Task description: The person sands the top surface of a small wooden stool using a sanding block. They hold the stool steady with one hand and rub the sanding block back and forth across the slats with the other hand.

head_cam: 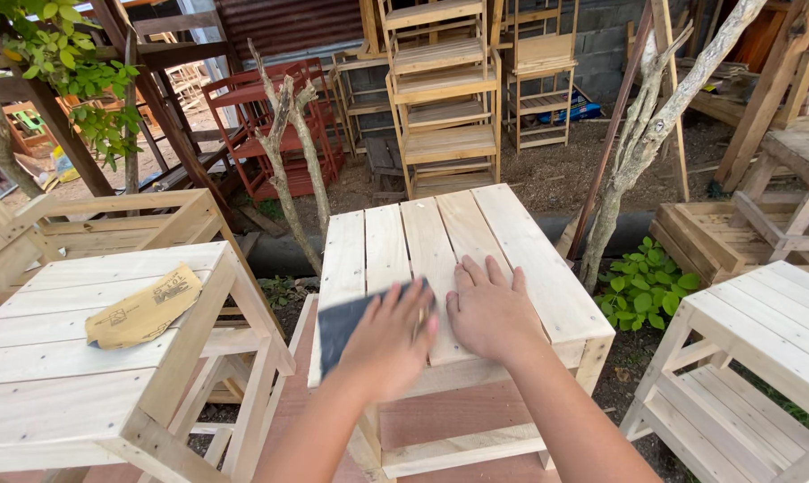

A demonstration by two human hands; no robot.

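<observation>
A pale slatted wooden table (529,259) stands in front of me. My left hand (388,340) presses a dark sheet of sandpaper (340,324) flat onto the near left slats; the hand looks blurred. Beside it my right hand (492,309) lies palm down on the slats, fingers spread, holding nothing.
A second pale table (55,358) at the left carries a yellow-brown sheet of sandpaper (145,309). Another table (762,340) stands at the right. Thin tree trunks (288,152), a green plant (646,282), stacked wooden shelves (444,98) and red racks (270,125) lie beyond.
</observation>
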